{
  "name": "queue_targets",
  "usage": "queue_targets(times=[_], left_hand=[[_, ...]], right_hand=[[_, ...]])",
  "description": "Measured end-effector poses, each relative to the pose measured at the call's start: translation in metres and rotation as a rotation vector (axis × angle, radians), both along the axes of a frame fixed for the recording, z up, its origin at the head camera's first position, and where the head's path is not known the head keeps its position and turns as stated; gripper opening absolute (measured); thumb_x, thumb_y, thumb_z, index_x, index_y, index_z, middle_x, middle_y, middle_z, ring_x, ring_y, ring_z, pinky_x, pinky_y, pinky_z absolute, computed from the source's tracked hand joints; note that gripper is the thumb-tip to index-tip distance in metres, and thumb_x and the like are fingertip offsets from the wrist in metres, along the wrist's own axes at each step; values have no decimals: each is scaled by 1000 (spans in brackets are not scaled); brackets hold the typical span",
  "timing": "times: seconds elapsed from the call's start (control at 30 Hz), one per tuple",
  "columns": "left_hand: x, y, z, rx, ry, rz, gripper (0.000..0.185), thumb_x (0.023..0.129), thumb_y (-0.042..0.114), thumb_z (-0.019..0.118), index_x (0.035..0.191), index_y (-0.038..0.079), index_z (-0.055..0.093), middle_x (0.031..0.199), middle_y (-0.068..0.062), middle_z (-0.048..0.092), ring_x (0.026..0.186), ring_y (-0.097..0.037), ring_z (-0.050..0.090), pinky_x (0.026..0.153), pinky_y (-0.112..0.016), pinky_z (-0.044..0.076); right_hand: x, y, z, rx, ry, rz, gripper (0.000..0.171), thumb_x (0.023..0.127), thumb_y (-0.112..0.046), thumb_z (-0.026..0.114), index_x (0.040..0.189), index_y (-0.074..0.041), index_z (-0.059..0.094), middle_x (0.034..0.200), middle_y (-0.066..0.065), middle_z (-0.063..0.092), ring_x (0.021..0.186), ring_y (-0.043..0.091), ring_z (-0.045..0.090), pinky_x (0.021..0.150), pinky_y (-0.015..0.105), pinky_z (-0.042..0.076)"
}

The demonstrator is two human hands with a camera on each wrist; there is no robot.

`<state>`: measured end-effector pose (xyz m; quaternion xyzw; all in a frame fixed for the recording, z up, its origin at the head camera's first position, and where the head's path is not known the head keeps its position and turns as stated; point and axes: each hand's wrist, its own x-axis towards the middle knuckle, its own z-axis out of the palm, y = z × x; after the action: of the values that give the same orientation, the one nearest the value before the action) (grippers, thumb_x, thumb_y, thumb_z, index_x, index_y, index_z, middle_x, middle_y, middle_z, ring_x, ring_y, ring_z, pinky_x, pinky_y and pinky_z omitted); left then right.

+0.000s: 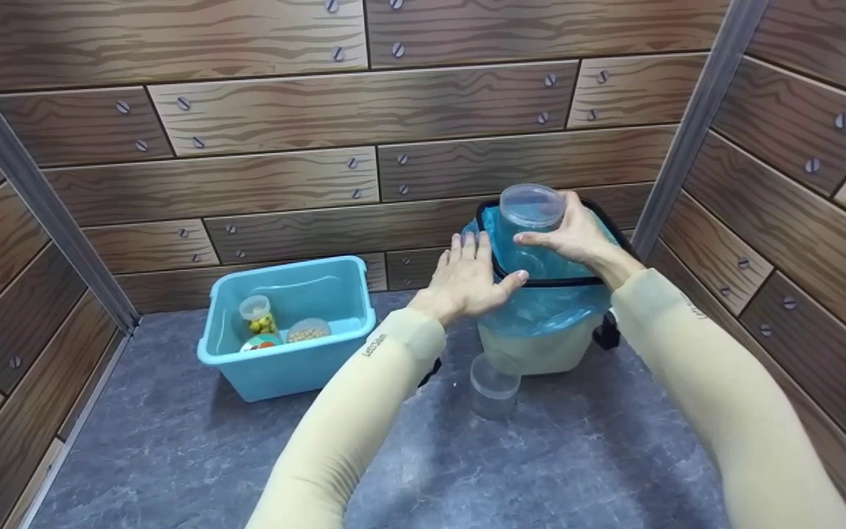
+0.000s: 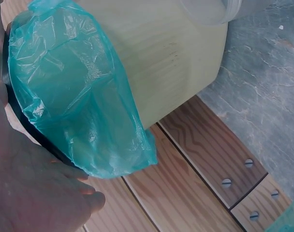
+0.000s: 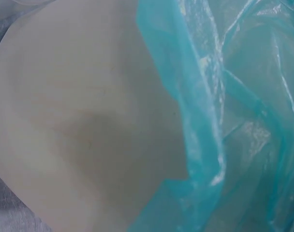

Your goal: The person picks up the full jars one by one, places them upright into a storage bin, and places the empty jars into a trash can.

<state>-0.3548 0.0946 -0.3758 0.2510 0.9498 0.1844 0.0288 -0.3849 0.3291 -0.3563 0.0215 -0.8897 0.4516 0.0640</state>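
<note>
Right hand (image 1: 577,235) gripping clear jar (image 1: 529,228) tilted over bin (image 1: 540,345), left hand (image 1: 467,283) flat on rim

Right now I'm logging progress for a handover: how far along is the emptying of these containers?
One clear lid lies on the floor beside the bin. In hand: the right hand holds a clear container over the bin's teal liner while the left hand steadies the rim. Left: filled containers in the teal tub.

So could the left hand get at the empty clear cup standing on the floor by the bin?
Probably yes: the left hand rests open on the bin's rim, holding nothing, and the clear cup stands just below with nothing between.
</note>
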Motion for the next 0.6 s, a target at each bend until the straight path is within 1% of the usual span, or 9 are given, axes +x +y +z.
queue_targets(times=[0.07,0.13,0.27,0.37,0.43,0.5,0.6], left_hand=[[0,0,-1,-1,-2,-4,105,111,77,37,181,6,6,191,-22,8,180,-41,3,146,-57,13],[1,0,-1,0,-4,-5,105,111,77,38,181,6,6,191,-22,8,180,-41,3,146,-57,13],[0,1,-2,5,-3,-4,105,111,77,38,182,6,6,191,-22,9,180,-41,3,146,-56,13],[0,1,-2,12,-3,-1,105,111,77,39,182,6,7,190,-22,10,180,-41,4,146,-56,13],[0,1,-2,14,-3,2,105,111,77,39,182,7,7,190,-21,10,180,-41,4,146,-56,13],[0,1,-2,17,-5,4,105,110,77,40,182,7,7,191,-21,10,180,-41,4,146,-56,13],[0,0,-1,18,-6,8,105,110,77,39,182,7,7,191,-20,10,180,-40,4,146,-56,13]], right_hand=[[0,1,-1,19,-27,-6,117,89,-40,97,170,2,24,170,30,43,156,46,47,135,62,36],[1,2,-1,30,-55,-9,121,90,-42,96,172,2,19,172,32,39,158,48,44,135,63,36],[6,5,1,26,-93,0,132,92,-47,93,179,-4,4,182,31,27,167,51,35,135,65,37],[13,8,5,48,-77,-10,136,93,-55,90,181,-9,-3,185,28,24,170,52,31,134,67,37],[20,11,7,72,-44,-20,134,94,-58,87,182,-11,-3,185,27,26,169,53,31,134,69,36],[28,13,10,82,-6,-20,129,96,-59,85,182,-11,1,184,27,29,169,53,33,133,70,36],[44,15,12,75,44,9,117,100,-53,83,181,-10,10,181,27,35,168,54,35,133,70,38]])
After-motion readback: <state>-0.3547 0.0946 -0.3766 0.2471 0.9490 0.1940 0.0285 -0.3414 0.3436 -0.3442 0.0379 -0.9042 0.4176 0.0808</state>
